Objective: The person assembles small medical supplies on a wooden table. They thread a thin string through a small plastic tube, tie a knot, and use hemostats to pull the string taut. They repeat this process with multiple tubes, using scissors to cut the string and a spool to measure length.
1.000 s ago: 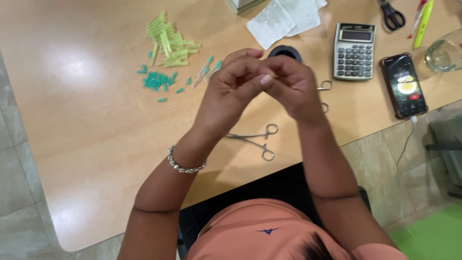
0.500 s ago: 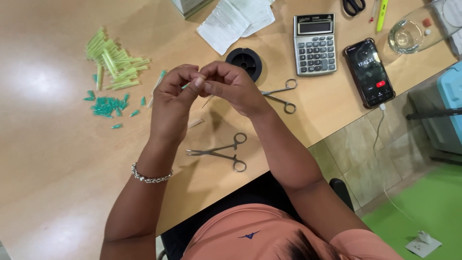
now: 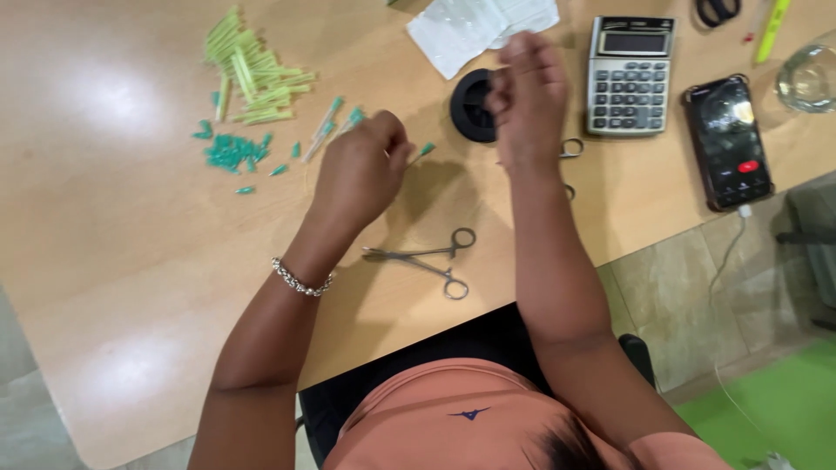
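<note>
My left hand (image 3: 361,170) is closed low over the wooden table (image 3: 113,261), pinching a thin needle-like piece whose teal tip (image 3: 425,150) sticks out to the right. A beaded bracelet (image 3: 300,280) sits on that wrist. My right hand (image 3: 527,96) is raised and blurred beside a black round spool (image 3: 470,106), fingers pinched together; nothing can be made out between them. Steel forceps (image 3: 427,258) lie on the table below my hands. The ring handles of a second pair (image 3: 570,148) show beside my right wrist.
A pile of yellow-green tubes (image 3: 252,74) and loose teal caps (image 3: 231,152) lie at the far left. A calculator (image 3: 631,74), a phone (image 3: 727,144) on a cable, a glass (image 3: 810,78), white paper packets (image 3: 479,22), black scissors (image 3: 716,10) and a yellow pen (image 3: 771,26) line the right.
My hands, joined together before, have come apart: the right hand rose up and to the right past the spool, while the left stayed low holding the teal-tipped piece.
</note>
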